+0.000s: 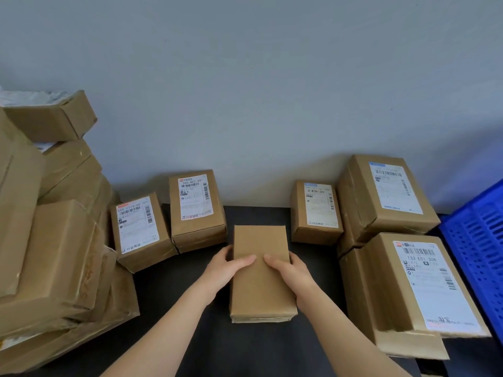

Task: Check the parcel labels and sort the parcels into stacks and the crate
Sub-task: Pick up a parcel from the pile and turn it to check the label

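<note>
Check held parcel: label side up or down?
Not up: the parcel shows a bare cardboard top face, no label visible. Underside hidden.

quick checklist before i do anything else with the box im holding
1. Grip: left hand and right hand hold the held parcel by its sides, thumbs on top: ok.
2. Label readable: its top face is plain cardboard: not ok.
3. Label on the underside: cannot tell.
4. Sorted parcels show labels to compare, such as the near right parcel: ok.
5. Room in the blue crate: inside hidden: cannot tell.
</note>
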Demonstrator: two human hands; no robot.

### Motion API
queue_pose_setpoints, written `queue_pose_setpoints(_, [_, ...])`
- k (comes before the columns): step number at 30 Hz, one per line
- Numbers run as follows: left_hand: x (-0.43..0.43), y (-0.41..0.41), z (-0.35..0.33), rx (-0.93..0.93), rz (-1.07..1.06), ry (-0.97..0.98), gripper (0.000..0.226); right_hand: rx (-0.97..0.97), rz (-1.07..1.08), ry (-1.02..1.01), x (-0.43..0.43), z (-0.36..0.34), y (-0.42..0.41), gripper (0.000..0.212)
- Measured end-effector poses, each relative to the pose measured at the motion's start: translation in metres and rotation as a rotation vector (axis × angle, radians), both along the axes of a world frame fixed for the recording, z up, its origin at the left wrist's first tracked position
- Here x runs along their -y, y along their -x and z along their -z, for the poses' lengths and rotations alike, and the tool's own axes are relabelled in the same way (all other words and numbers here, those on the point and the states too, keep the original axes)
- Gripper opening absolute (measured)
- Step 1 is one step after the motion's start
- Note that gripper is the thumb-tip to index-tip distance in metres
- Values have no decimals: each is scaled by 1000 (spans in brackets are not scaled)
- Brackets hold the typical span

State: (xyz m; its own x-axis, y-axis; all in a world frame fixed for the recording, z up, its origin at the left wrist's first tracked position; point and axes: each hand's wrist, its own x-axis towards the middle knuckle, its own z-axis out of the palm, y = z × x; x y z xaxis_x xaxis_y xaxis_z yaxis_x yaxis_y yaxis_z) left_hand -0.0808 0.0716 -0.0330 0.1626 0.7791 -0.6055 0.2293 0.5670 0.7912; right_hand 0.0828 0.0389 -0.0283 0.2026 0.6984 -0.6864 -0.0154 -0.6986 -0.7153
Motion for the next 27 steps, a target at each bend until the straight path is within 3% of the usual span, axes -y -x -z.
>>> queue_pose_setpoints(12, [-20, 7, 5, -13, 107, 84, 84, 62, -21, 18, -6, -2, 0, 71])
queue_pose_setpoints(19, [-20, 8, 8, -14, 118, 60, 88, 400, -147, -108, -1, -6, 6, 65])
queue_pose_setpoints(24, [-8, 8, 6, 25, 110, -18, 83, 362, -153, -118, 5, -5, 7, 72])
queue_pose_setpoints(27, [0, 10, 5, 19, 143, -90, 92, 306, -134, -120, 7, -4, 6, 74])
